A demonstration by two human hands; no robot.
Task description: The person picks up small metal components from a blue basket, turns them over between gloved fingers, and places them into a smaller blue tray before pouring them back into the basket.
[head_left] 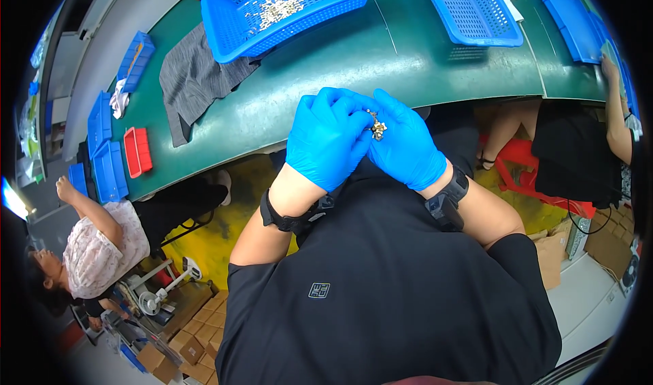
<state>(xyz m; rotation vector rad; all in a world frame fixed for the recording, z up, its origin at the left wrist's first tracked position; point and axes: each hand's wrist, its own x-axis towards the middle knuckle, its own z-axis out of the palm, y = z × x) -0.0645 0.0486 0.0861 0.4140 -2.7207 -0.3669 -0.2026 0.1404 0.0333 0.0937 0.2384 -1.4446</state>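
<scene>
Both my hands wear blue gloves and meet in front of my chest, close to the near edge of the green table. A cluster of small brass-coloured metal parts point(378, 130) rests against the inner side of my right hand point(410, 147), which is curled around it. The fingers of my left hand point(325, 139) are bent and pinched together at the upper end of the cluster, touching the right hand. The fingertips overlap there, so the exact shape of the pinched part is hidden.
Ahead on the green table point(326, 79) stands a blue plastic basket point(235, 48) with many small brass-coloured parts point(280, 9). A grey cloth point(194, 79) lies beside it. Another blue basket point(476, 14) stands further right. A red bin point(137, 152) is at left. People sit on both sides.
</scene>
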